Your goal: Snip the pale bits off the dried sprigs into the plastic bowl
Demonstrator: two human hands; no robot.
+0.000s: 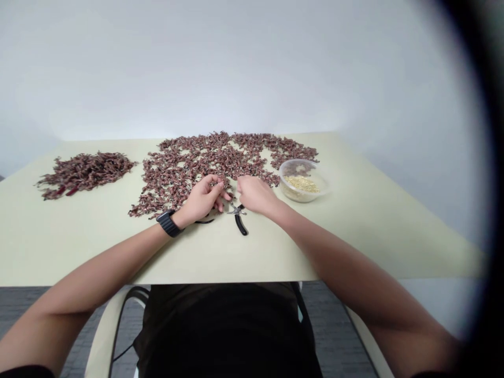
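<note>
Fingers of the left hand are pressed together, pinching what looks like a small piece from the dried reddish-brown sprigs spread in a wide layer just beyond and under that hand. The right hand faces it across a narrow gap, its fingers curled together; whether they hold anything is too small to tell. Black-handled steel pliers lie on the worktop between and just below both hands. A clear plastic bowl of pale yellow bits sits beyond the right hand. A separate sprig heap lies well left. A black watch circles the left wrist.
</note>
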